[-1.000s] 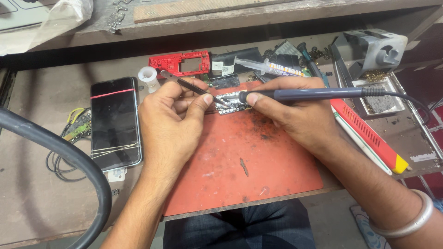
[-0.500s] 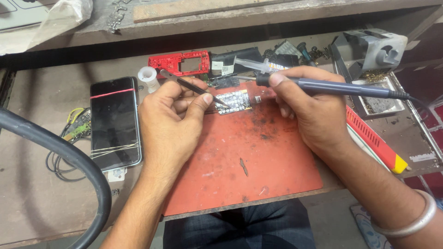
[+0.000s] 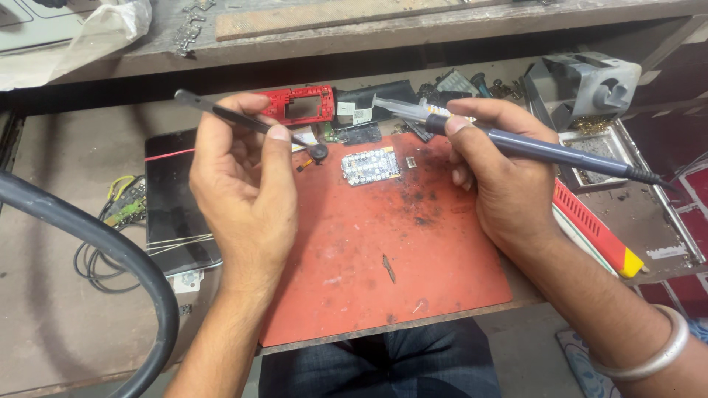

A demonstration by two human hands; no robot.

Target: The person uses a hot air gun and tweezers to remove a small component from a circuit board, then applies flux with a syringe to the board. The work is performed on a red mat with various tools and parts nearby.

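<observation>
While over one red mat point(image 3: 383, 250): left hand point(image 3: 240, 191) clamped on one tweezers point(image 3: 236, 116); right hand point(image 3: 494, 173) clamped on one soldering iron point(image 3: 546, 153); one circuit board point(image 3: 370, 165) between.

A worn grey workbench point(image 3: 51, 324) under a dusty wooden shelf point(image 3: 413, 29), lit evenly from above.
</observation>
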